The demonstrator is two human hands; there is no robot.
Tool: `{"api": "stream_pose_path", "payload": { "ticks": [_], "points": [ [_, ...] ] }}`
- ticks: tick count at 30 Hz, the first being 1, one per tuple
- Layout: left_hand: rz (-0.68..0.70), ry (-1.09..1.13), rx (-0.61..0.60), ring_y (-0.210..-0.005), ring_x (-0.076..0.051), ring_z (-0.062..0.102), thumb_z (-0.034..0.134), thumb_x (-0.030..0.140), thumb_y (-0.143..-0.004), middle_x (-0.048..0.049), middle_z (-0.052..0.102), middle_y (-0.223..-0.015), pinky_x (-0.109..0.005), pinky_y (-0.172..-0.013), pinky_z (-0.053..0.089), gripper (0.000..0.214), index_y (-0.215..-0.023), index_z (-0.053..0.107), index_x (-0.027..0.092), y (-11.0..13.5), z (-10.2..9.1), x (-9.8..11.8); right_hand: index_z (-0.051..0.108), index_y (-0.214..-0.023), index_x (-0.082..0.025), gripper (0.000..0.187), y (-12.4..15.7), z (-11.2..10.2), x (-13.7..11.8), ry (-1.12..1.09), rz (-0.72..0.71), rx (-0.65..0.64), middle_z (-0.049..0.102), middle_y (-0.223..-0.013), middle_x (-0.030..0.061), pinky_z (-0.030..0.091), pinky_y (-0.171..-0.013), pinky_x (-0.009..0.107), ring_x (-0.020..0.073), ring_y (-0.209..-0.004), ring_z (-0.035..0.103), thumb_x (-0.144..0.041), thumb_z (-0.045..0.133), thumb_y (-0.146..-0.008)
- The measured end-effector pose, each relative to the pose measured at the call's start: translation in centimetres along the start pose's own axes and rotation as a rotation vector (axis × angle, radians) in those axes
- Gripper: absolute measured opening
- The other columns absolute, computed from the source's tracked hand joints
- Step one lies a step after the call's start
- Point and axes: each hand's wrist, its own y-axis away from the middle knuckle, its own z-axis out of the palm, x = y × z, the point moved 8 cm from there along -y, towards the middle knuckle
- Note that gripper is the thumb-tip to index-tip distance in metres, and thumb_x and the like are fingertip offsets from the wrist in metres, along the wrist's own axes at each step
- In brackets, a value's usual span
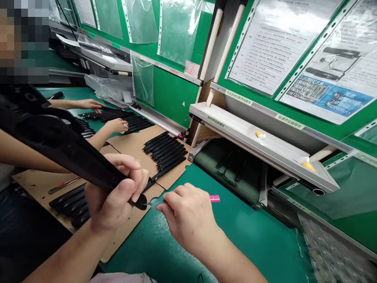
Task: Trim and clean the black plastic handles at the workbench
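Gripping a long black part (79,153) close to one end in the left hand (113,202), with the fingers (141,179) wrapped firmly around and the thumb laid along the near side. Running from there up to the left, with only a short rounded tip poking out to the right of the grip. Pinching a slim tool with a pink end (215,198) in the right hand (191,218), with thumb and forefinger nearly together. Aimed left at that rounded tip, just beside it; cannot tell whether touching. Held above the green desk (235,236) and the cardboard (132,145), between a row of black parts (171,155) on the far side and a second group of parts (67,198) on the left. Flanked at far left by a co-worker's hands (118,125).
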Motion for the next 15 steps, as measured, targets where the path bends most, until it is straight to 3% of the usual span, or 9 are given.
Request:
{"api": "stream_pose_path", "payload": {
  "ticks": [5,10,12,15],
  "points": [
    [-0.039,0.037,-0.036,-0.040,-0.007,0.038,0.072,0.032,-0.088,0.0057,0.046,-0.054,-0.025,-0.042,0.030,0.017,-0.095,0.066,0.018,0.5,0.6,-0.4,0.057,-0.065,-0.024,0.032,-0.2,-0.2,-0.5,0.088,-0.036,0.014,0.060,-0.065,-0.0018,0.026,-0.051,0.036,0.0177,-0.063,0.052,-0.035,0.080,-0.083],
    [-0.110,0.063,-0.042,-0.039,-0.007,0.036,0.067,0.033,-0.090,0.0064,0.044,-0.053,-0.024,-0.042,0.030,0.014,-0.094,0.064,0.020,0.9,1.1,-1.1,0.059,-0.063,-0.023,0.031,-0.2,-0.2,0.1,0.094,0.022,0.041,0.060,-0.063,-0.0010,0.026,-0.051,0.036,0.0188,-0.061,0.054,-0.032,0.084,-0.077],
    [-0.122,0.079,-0.024,-0.038,-0.007,0.036,0.065,0.033,-0.091,0.0062,0.044,-0.053,-0.024,-0.041,0.030,0.014,-0.094,0.064,0.020,0.7,0.9,-1.2,0.062,-0.068,-0.023,0.024,0.0,0.1,0.7,-0.014,0.041,0.045,0.063,-0.066,-0.0010,0.030,-0.054,0.035,0.0190,-0.064,0.057,-0.032,0.080,-0.083],
    [-0.202,0.074,0.078,-0.038,-0.006,0.035,0.062,0.033,-0.092,0.0062,0.042,-0.055,-0.023,-0.042,0.028,0.012,-0.095,0.064,0.021,0.4,-0.5,-1.5,0.067,-0.082,-0.025,0.021,1.4,0.7,2.4,-0.284,0.139,0.114,0.066,-0.072,0.0000,0.037,-0.059,0.033,0.0188,-0.068,0.060,-0.033,0.058,-0.099]
  ]
}}
